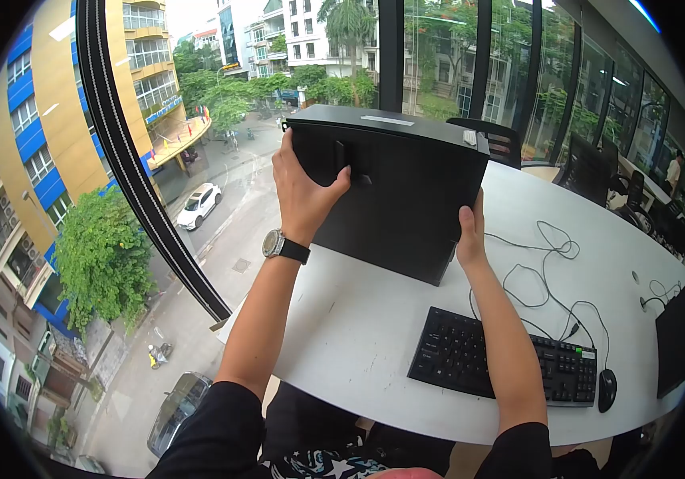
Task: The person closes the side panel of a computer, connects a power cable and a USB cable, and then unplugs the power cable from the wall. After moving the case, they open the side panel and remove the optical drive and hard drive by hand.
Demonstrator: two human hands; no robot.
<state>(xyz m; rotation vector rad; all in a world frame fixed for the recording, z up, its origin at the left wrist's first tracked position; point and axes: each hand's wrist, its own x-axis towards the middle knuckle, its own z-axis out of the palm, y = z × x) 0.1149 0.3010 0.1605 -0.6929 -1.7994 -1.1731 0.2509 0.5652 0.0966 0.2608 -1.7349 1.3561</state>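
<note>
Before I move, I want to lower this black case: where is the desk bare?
The white desk looks bare nearer than the case, left of the keyboard, and beyond the cables toward the chair. Cables, keyboard and mouse crowd the right.

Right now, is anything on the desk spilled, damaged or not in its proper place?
No spill shows. Cables lie in untidy loops on the desk; a plug by the keyboard is connected to nothing. Small dark marks, maybe scratches, show left of the keyboard.
</note>
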